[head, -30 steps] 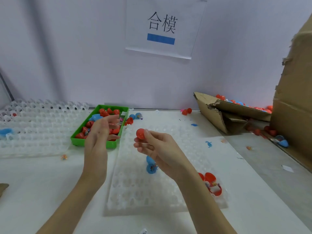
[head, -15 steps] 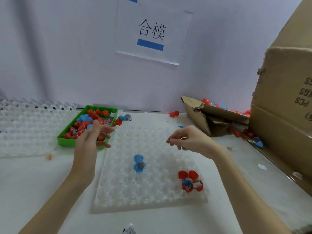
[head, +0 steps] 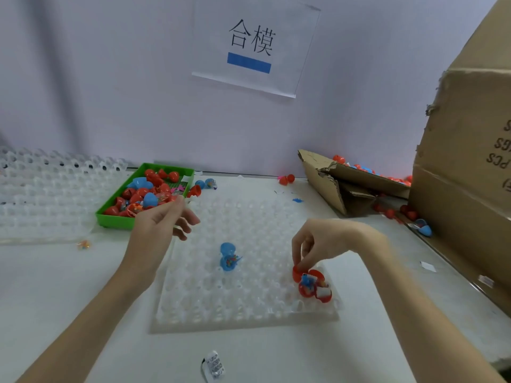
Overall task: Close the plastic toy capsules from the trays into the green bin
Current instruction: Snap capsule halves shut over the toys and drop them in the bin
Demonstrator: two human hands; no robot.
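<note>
A clear dimpled tray [head: 249, 308] lies in front of me. On it sit an open blue capsule [head: 228, 259] near the middle and two open red capsules [head: 315, 289] with small toys inside at the right edge. My right hand [head: 323, 243] reaches down from above, and its fingertips pinch the upper-left red capsule half. My left hand [head: 157, 230] hovers with loosely curled fingers and holds nothing, by the front right corner of the green bin [head: 116, 220]. The bin holds several closed red and blue capsules.
A stack of clear trays [head: 41, 194] stands at the left. A torn cardboard box [head: 329, 183] with capsules lies at the back right, beside a tall carton [head: 470, 189]. Loose capsules [head: 287, 179] lie by the wall. A small packet [head: 213, 366] lies near me.
My right hand no longer holds the closed red capsule. It has moved right and down onto the red capsules on the tray. My left hand stays by the bin.
</note>
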